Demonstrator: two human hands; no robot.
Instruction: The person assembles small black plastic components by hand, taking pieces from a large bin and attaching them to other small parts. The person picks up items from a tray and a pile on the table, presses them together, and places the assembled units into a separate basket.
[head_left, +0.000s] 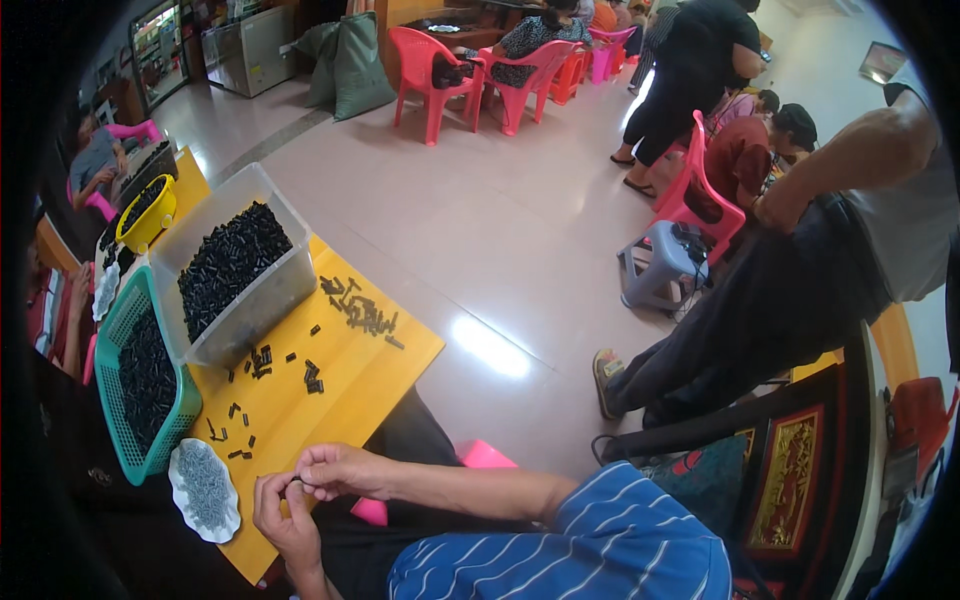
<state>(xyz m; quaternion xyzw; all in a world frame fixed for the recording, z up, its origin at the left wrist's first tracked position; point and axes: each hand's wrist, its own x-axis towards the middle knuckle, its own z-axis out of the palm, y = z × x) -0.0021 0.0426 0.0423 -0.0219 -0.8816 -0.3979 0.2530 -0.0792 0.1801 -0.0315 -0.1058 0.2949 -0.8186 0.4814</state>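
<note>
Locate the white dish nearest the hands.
Head view, lower left: the white dish sits on the yellow table, between the green basket and the left hand.

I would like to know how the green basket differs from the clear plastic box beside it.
The green basket is opaque green, while the clear plastic box is colourless and see-through. The basket's walls are pierced with many small holes; the box's walls are solid. The basket stands close to the white dish, the box farther from it. Both are open at the top and hold many small black pieces.
</note>
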